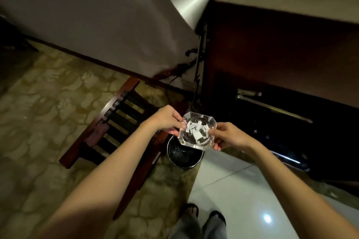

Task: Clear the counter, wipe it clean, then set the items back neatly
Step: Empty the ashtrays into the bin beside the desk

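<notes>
A clear glass ashtray (196,122) with white paper scraps (195,130) inside hangs in the air, held by both hands. My left hand (167,120) pinches its left rim. My right hand (227,136) grips its right edge, thumb on top and fingers underneath. The ashtray is directly above a round black waste bin (183,154) with a dark liner that stands on the floor.
A dark wooden slatted rack (116,122) stands on the patterned carpet at left, close to the bin. A floor lamp (191,7) rises behind. Dark wooden furniture (272,54) fills the right. Pale floor tiles (233,190) and my feet lie below.
</notes>
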The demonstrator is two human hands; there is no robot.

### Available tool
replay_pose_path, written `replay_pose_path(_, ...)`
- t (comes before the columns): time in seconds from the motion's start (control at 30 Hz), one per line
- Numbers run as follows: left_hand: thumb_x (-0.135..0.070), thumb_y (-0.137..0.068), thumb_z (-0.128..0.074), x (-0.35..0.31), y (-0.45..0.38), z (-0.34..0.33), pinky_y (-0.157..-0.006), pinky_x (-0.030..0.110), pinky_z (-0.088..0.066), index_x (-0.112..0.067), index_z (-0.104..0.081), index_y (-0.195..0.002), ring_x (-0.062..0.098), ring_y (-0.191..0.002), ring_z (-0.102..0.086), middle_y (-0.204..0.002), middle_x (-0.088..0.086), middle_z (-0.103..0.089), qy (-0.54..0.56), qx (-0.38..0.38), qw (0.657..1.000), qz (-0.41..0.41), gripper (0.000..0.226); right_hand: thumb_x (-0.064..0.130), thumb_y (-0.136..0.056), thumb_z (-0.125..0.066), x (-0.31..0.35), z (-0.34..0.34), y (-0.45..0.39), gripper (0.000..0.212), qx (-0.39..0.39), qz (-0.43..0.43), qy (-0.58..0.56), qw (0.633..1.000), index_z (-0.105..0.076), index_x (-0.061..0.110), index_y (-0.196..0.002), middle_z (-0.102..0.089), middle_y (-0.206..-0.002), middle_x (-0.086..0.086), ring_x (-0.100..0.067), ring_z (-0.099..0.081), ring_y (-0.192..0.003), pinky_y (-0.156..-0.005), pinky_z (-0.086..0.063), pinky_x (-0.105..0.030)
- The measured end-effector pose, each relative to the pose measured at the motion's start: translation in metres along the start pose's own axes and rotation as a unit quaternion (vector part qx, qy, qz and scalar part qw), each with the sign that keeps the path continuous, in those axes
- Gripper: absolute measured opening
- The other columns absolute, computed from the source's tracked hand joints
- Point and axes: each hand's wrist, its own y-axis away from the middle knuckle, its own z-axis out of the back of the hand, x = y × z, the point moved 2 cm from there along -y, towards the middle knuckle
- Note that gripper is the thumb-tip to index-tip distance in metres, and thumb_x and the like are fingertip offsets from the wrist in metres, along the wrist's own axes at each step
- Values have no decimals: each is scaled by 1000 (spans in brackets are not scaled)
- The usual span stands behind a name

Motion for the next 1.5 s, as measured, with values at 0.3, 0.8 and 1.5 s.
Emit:
replay_pose_path(0.3,1,-76,-76,102,-118,-47,-54,22,-58,0,-66,-95,13,-55,-68,-71,12,-67,-38,-50,998,-24,21,18,-97,-54,-123,-15,-114,7,-104,15,85,991,-56,11,-100,-66,-80,-10,-21,-68,-59,-64,-61,-36)
replay_pose_path(0.8,-2,-83,-67,258,-265,-124,-79,42,-57,-18,-56,-84,23,-93,-68,-96,7,-69,-169,-234,954,-85,20,11,-96,-48,-287,-63,-260,19,-231,65,261,935,-42,12,-114,-66,-89,-15,-34,-63,-80,-71,-52,-45)
replay_pose_path(1.5,-11,-87,-68,183,-171,-103,-70,10,-52,-7,-68,-111,1,-69,-60,-77,-9,-62,3,-273,954,-124,24,21,-96,-54,-208,-39,-186,11,-261,87,105,956,-60,11,-96,-67,-69,-2,-14,-66,-61,-65,-57,-31)
